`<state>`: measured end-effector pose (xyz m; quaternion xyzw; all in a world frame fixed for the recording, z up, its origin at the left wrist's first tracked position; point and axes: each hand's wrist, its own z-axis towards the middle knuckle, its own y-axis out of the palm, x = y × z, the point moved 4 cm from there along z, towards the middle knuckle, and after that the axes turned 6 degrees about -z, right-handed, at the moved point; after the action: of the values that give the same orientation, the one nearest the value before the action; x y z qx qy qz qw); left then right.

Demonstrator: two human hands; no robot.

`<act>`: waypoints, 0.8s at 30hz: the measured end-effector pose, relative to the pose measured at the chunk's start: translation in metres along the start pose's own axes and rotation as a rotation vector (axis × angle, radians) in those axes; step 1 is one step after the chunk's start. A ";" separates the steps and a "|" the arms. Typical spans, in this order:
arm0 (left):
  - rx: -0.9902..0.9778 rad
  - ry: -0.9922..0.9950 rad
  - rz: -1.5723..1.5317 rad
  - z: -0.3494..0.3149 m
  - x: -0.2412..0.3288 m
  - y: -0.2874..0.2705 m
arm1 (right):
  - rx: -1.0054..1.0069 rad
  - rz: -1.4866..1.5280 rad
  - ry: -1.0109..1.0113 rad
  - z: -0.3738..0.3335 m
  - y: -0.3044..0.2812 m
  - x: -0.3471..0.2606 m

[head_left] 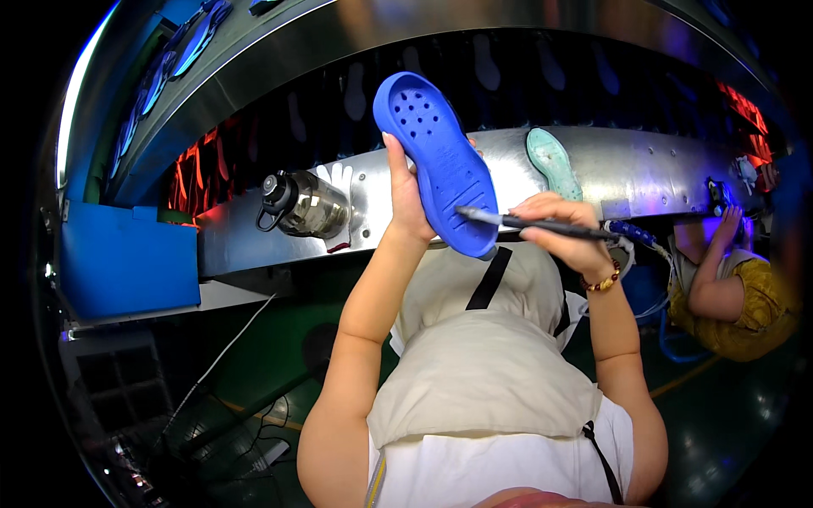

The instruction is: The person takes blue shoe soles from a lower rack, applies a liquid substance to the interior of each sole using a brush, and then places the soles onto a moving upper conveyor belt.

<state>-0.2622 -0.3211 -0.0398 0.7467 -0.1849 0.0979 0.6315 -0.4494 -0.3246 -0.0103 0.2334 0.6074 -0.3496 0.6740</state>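
A blue shoe sole (446, 167) with a cluster of holes at its wide end is held up in front of me, above the near edge of the metal bench. My left hand (408, 196) grips it along its left side, with fingertips showing at the far edge. In my right hand (563, 224) is a brush (542, 225) with a dark handle, pinched between thumb and fingers. Its pale bristle tip meets the grooves at the sole's narrow end. Beyond that hand a pale green sole (554, 162) lies flat on the bench.
A see-through drink bottle (313, 204) with a black lid lies on the metal bench (385, 224), over a white glove (340, 179). Behind runs a dark rack of hanging soles (486, 63). A blue box (127, 256) stands left; a co-worker in yellow (745, 296) sits right.
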 end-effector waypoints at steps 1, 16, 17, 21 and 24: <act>-0.058 0.001 -0.014 0.003 0.002 -0.001 | -0.069 -0.028 -0.061 -0.002 0.006 -0.003; 0.032 0.106 -0.026 -0.014 -0.016 0.025 | 0.181 0.285 0.113 0.001 0.019 0.002; 0.029 0.075 -0.008 -0.012 -0.016 0.017 | 0.137 0.249 0.018 0.000 0.026 -0.007; 0.000 0.083 -0.035 -0.012 -0.013 0.018 | 0.188 0.265 0.065 0.004 0.011 -0.009; -0.045 0.068 -0.045 -0.008 -0.013 0.020 | 0.113 0.146 -0.063 0.005 0.017 -0.013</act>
<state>-0.2812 -0.3145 -0.0249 0.7327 -0.1486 0.1045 0.6559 -0.4334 -0.3143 0.0014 0.3036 0.5467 -0.3406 0.7021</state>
